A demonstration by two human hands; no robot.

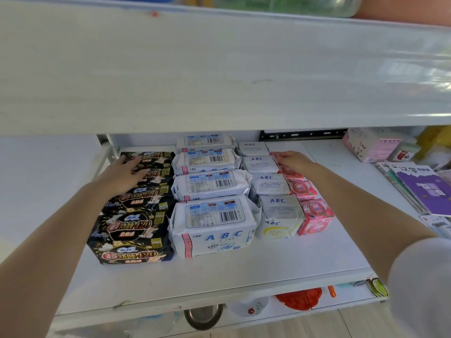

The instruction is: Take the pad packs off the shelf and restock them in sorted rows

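Our left hand [124, 175] lies flat, fingers spread and fairly straight, on the rear black packs [131, 230]. We judge it is pressing them into line rather than lifting. Our right hand [291, 159] reaches over the rearmost of the pink packs [314, 215]. Its fingers bend down over the pack, but we cannot tell whether they grip it or only rest there. Between the hands run two more rows, large white packs [210, 215] and small white packs [278, 208]. All four rows sit on the shelf [219, 272], one kind per row, so the sorting looks nearly finished. Books [419, 189] lie further right.
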